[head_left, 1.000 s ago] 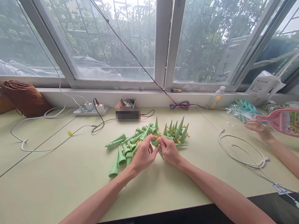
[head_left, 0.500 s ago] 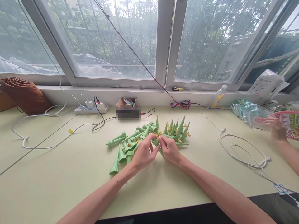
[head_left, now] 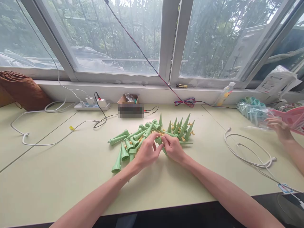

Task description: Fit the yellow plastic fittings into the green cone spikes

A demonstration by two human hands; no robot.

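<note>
Between my hands is a green plastic watering spike (head_left: pixel 158 140), its collar at my fingertips and its tapered end pointing down toward me. My left hand (head_left: pixel 147 149) curls around the collar's left side with thumb and fingers closed on it. From the right, my right hand (head_left: pixel 174 147) pinches at the top of the same spike; whatever small part lies under those fingertips is hidden. Loose green spikes (head_left: pixel 124 152) lie in a pile left of and behind my hands, with small yellow pieces among them. Several spikes fitted with yellow valves (head_left: pixel 184 126) stand point-up behind my right hand.
A power strip (head_left: pixel 91 106), a small open carton (head_left: pixel 129 98) and a bundled cable (head_left: pixel 185 102) line the window side. A drink bottle (head_left: pixel 225 94) stands farther right. At right, another person's hand (head_left: pixel 280 128) holds a pink basket (head_left: pixel 291 117) near a coiled white cable (head_left: pixel 247 152).
The view has dipped slightly, so the table sits a little higher in the picture. My hands keep nearly the same hold on the spike. The other person's pink basket has tilted.
</note>
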